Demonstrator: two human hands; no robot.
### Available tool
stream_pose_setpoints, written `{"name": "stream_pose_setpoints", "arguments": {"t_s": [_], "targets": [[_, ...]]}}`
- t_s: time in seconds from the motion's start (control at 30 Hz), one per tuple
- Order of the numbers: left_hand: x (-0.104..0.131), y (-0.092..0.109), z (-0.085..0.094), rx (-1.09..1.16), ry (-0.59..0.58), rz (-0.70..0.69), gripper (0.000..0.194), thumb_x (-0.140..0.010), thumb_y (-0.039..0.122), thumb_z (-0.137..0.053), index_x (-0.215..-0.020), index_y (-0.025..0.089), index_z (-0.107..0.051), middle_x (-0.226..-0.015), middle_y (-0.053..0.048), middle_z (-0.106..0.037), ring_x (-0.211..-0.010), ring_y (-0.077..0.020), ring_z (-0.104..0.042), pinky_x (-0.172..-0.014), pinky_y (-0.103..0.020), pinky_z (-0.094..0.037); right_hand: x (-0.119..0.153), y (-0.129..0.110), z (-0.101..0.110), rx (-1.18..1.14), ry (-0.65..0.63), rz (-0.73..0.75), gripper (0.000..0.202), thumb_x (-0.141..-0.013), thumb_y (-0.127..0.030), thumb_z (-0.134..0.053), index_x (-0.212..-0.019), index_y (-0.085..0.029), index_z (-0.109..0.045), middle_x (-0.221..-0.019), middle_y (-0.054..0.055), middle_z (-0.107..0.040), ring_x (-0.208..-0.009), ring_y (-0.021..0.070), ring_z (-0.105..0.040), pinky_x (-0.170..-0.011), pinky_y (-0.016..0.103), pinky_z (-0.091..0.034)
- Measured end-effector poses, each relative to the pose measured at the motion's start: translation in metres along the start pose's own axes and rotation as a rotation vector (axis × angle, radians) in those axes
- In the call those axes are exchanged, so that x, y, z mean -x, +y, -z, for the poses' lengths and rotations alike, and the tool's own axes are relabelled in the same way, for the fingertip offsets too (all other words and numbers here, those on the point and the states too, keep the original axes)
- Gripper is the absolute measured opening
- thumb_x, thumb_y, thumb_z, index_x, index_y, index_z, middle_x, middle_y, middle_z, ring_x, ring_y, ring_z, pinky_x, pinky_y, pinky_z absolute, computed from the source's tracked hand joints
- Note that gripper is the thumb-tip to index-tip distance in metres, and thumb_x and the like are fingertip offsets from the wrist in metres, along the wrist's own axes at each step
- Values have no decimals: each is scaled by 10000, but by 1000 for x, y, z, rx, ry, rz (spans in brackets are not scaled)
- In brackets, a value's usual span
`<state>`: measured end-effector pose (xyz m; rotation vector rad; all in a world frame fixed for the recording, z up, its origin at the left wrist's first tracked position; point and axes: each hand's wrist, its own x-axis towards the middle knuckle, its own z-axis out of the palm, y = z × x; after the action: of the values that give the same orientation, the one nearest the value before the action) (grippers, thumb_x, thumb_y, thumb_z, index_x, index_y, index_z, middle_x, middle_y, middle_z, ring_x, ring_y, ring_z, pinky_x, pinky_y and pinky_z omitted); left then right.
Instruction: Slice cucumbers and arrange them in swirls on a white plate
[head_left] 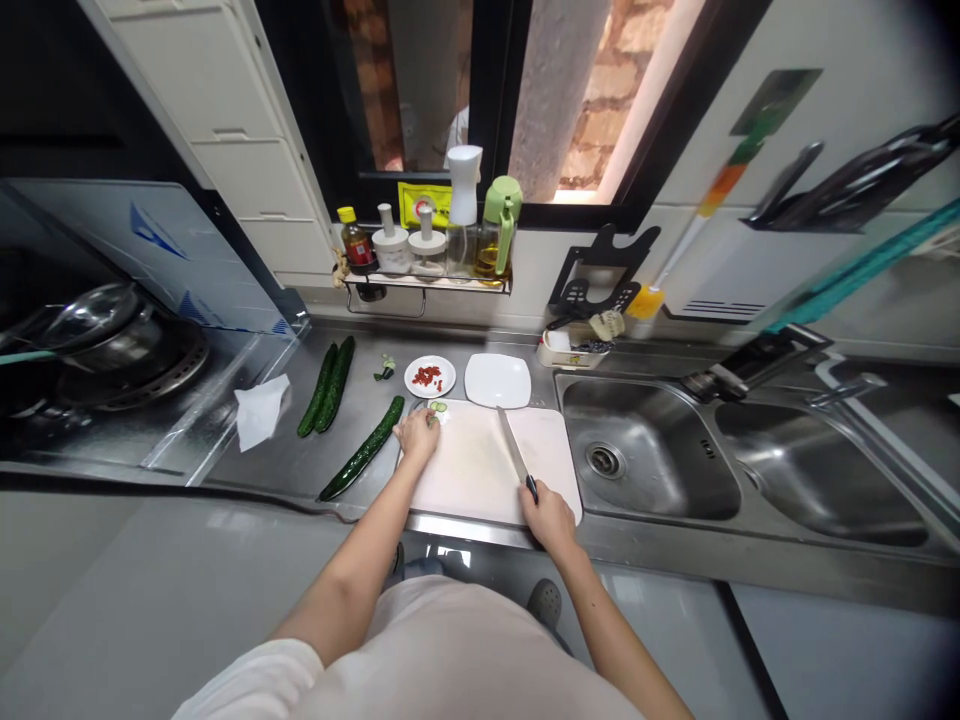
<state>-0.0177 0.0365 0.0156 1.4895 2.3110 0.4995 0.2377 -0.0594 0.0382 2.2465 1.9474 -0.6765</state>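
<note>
My right hand point(550, 516) is wrapped round the dark handle of a kitchen knife point(515, 445), whose blade lies across the white cutting board point(476, 480) and points toward the back. At the board's far left corner, my left hand point(418, 436) has its fingers curled down, with a bit of green cucumber at the fingertips. Pale cucumber slices point(438, 407) lie just beyond those fingers. A whole cucumber point(363, 452) rests on the counter left of the board, its upper end close to my left hand.
Behind the board are a plate of chopped red pieces point(428, 377) and a white plate point(497, 380). Two cucumbers point(327, 388), green scraps point(385, 368) and a white paper point(261, 411) lie left. A double sink point(645, 450) is right; a seasoning rack point(427, 280) hangs above; a pot point(105, 330) stands far left.
</note>
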Motion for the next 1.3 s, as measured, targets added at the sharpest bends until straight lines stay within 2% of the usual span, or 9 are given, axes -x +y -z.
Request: {"name": "stream_pose_setpoints", "arguments": {"t_s": [0.17, 0.37, 0.63, 0.83, 1.1, 1.3], "targets": [[-24, 12, -1, -82, -56, -23, 313, -850, 328, -522, -1131, 278, -652, -1187, -95, -635, -1144, -296, -511, -935, -437, -328, 0, 1, -1, -3, 0, 1, 420, -973, -449, -297, -1064, -193, -619, -982, 115, -708, -921, 219, -654, -701, 270, -367], [-37, 18, -8, -187, -85, -61, 319, -868, 325, -507, -1143, 264, -657, -1221, -118, -612, -1138, -301, -496, -947, -446, -310, 0, 0, 0, -5, -9, -5, 420, -972, -451, -301, -1059, -193, -621, -985, 121, -707, -918, 220, -654, -702, 272, -368], [-42, 15, -13, -174, -77, -88, 246, -857, 237, -514, -1047, 258, -667, -1176, -94, -620, -1116, -275, -521, -934, -422, -313, -1, 2, -2, -10, -19, -7, 421, -968, -455, -312, -1079, -195, -624, -986, 116, -706, -933, 216, -648, -730, 270, -374], [-44, 15, -11, -175, -92, -87, 301, -850, 254, -526, -1125, 273, -647, -1176, -101, -625, -1124, -285, -524, -935, -426, -326, -1, 1, -1, 11, -13, 3, 426, -978, -444, -286, -1059, -189, -617, -983, 116, -710, -934, 221, -653, -707, 273, -366], [-47, 16, -7, -154, -144, -112, 246, -872, 244, -514, -1090, 250, -629, -1196, -96, -614, -1116, -255, -537, -943, -392, -336, 1, 0, 0, 8, -8, -1, 413, -978, -438, -298, -1070, -190, -615, -992, 112, -709, -933, 213, -653, -716, 268, -367], [-46, 15, -8, -143, -154, -110, 198, -868, 193, -503, -1023, 247, -614, -1077, -63, -681, -1043, -233, -589, -933, -380, -338, 1, 1, -1, -6, -4, -5, 417, -974, -444, -301, -1061, -193, -623, -985, 109, -708, -927, 212, -650, -720, 266, -368]]}}
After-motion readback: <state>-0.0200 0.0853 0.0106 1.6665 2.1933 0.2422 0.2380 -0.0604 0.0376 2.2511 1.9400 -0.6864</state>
